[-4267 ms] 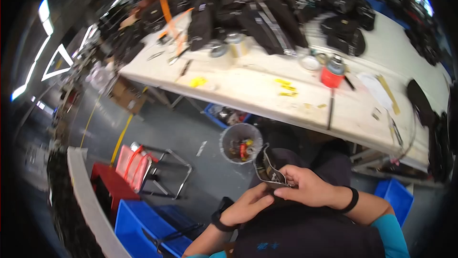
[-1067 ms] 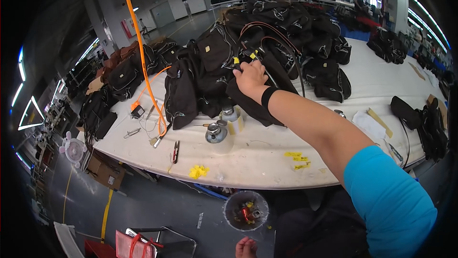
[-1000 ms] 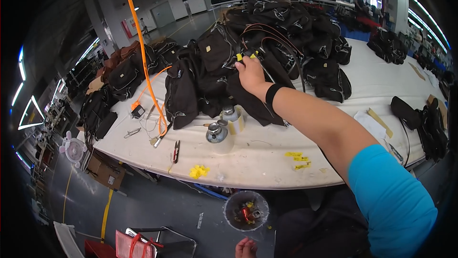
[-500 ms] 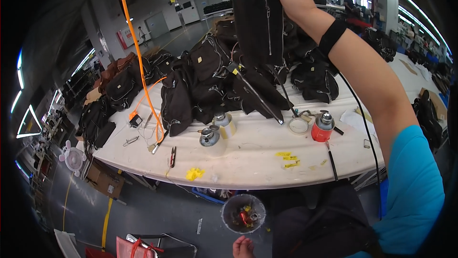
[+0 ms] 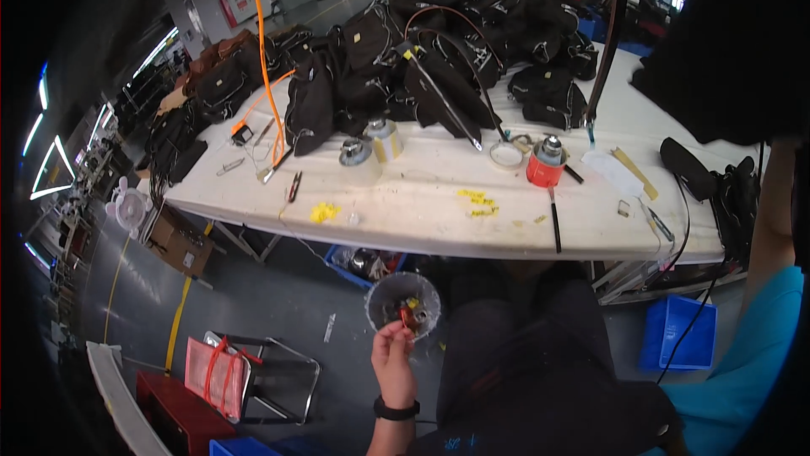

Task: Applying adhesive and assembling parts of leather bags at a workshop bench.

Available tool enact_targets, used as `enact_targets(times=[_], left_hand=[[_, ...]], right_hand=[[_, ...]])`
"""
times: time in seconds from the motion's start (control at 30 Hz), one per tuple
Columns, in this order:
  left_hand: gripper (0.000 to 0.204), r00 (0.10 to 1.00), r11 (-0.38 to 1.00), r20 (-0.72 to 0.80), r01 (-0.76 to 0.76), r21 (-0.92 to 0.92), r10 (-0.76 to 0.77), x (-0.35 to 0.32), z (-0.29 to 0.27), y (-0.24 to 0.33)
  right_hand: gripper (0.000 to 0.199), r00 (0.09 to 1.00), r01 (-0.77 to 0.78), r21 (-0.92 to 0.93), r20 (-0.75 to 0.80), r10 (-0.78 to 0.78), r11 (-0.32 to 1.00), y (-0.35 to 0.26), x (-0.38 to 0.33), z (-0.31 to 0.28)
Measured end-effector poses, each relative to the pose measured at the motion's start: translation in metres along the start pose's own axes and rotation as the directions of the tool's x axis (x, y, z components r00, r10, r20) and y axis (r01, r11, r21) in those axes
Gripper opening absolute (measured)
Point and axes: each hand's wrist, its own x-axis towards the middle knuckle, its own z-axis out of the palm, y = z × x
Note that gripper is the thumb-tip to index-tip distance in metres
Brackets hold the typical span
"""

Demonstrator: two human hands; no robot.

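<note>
My left hand (image 5: 394, 361) is in front of me at the lower middle, its fingertips pressed together over the near edge of a grey bin (image 5: 377, 297). Whether a small thing is pinched in them I cannot make out. At the upper right a black fabric bag (image 5: 726, 51) hangs in the air, very close and dark. My right forearm (image 5: 772, 220) rises behind it; the bag hides my right hand, which holds it up. A dark strap (image 5: 609, 43) dangles over the table, left of the bag.
A white-covered table (image 5: 405, 211) carries a heap of black bags (image 5: 456, 51), metal-topped pots (image 5: 359, 161), a red pot (image 5: 545, 165), a brush (image 5: 554, 220), snips (image 5: 294, 187) and yellow scraps (image 5: 324, 212). An orange hose (image 5: 263, 43) hangs at left. Blue crate (image 5: 679, 331) and folding chair (image 5: 278, 380) stand below.
My right arm has swung to the right with the black bag, from above the heap to the table's right side. My left hand has come up to the bin. The view has tilted down.
</note>
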Motion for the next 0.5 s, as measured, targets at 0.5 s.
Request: enact_targets(times=[0.5], left_hand=[[0.051,0.548,0.449,0.551,-0.835,0.317,0.63,-0.071,0.089,0.094]], right_hand=[[0.013,0.798,-0.544,0.13,0.384,0.464,0.829,0.013,-0.209,0.12]])
